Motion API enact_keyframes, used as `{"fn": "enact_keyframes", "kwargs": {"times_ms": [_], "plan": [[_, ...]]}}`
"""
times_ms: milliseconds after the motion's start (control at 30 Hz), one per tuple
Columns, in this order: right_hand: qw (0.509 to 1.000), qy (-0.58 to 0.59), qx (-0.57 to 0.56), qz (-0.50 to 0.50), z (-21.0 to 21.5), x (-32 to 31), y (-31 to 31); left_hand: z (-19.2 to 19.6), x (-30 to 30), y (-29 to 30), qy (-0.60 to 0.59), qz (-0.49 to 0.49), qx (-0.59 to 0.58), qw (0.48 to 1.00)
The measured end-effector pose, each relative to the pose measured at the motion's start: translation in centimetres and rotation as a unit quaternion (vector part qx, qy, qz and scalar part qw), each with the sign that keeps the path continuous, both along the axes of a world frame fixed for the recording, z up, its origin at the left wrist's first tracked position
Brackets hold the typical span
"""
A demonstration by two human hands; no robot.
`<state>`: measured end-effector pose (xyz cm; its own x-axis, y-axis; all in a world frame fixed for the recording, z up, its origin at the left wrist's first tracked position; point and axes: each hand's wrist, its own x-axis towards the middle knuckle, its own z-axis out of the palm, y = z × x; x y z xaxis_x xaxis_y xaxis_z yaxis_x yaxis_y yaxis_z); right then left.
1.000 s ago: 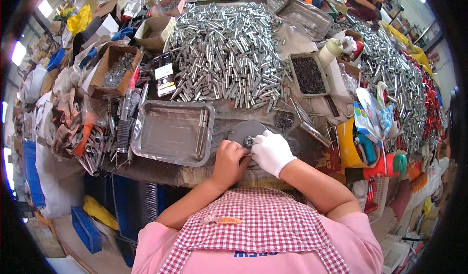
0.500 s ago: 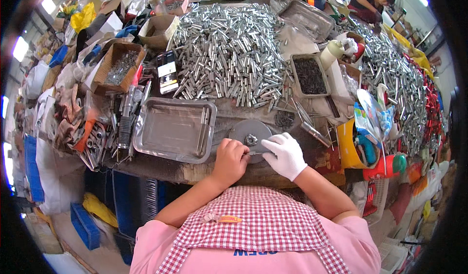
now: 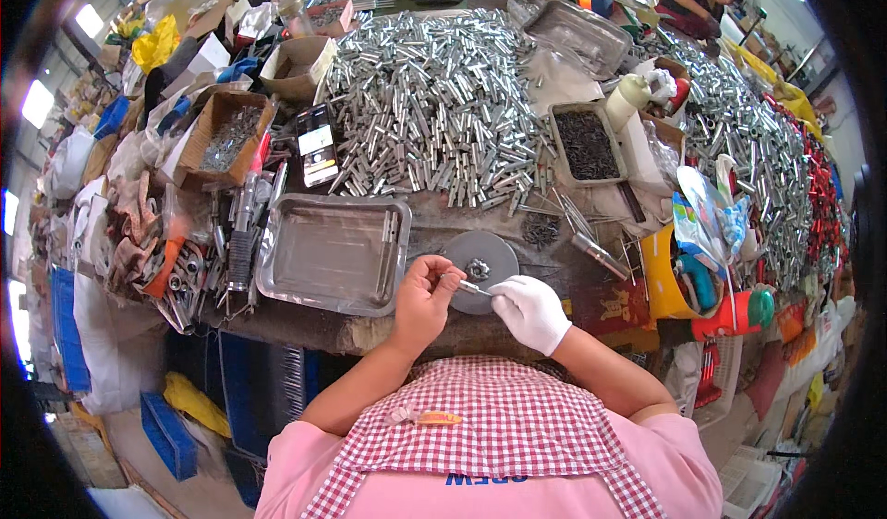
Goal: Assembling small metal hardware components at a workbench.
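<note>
silver rod (image 3: 475, 289), white glove (image 3: 536, 316), grey disc (image 3: 502, 259), red-and-white checked apron (image 3: 517, 427)

The small rod (image 3: 474, 288) held up is shiny metal and looks smooth. The glove (image 3: 538, 318) is soft white cloth, not shiny. The round grey disc (image 3: 504, 262) looks smooth and dull. The big pile of tubes (image 3: 434, 113) is bright, shiny metal. The tray (image 3: 323, 256) is smooth metal too, with a glossy rim. The worktop (image 3: 439, 223) looks dark, dull and rough. The phone (image 3: 316, 142) has a flat, glossy screen. The brown box (image 3: 198, 155) looks like dull cardboard. The blue bin (image 3: 169, 438) looks like hard plastic. The checked apron (image 3: 490, 417) and pink shirt (image 3: 388, 496) are plain, matt cloth.
</note>
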<state>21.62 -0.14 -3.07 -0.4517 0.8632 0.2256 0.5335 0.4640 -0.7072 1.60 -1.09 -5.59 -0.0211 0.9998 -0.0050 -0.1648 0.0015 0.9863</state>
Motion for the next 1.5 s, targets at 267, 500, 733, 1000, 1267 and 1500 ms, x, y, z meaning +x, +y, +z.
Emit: {"fn": "enact_keyframes", "kwargs": {"times_ms": [267, 500, 733, 1000, 1267, 1500], "plan": [[0.993, 0.078, 0.02, -0.09, 0.4, -1.8, -0.7, 1.2, 0.9, -0.4, -0.195, -0.012, -0.17, 0.966], [0.992, 0.046, 0.066, -0.092, 0.4, -2.6, -1.0, 2.5, 1.1, 0.0, -0.195, -0.005, -0.179, 0.964], [1.0, 0.024, -0.002, -0.013, 1.6, -2.5, 0.2, 4.5, -1.5, 1.2, -0.04, 0.03, -0.157, 0.986], [0.913, -0.298, -0.102, -0.261, 1.6, 10.3, 12.9, 6.8, -15.3, 7.3, 0.465, 0.014, -0.098, 0.88], [0.885, -0.346, -0.182, -0.253, -0.9, 10.0, 15.3, -0.1, -13.8, 9.0, 0.476, 0.012, -0.16, 0.865], [0.953, -0.163, 0.034, -0.253, -0.4, 9.7, 12.5, -0.1, -12.5, 9.8, 0.482, -0.017, -0.1, 0.871]]}}
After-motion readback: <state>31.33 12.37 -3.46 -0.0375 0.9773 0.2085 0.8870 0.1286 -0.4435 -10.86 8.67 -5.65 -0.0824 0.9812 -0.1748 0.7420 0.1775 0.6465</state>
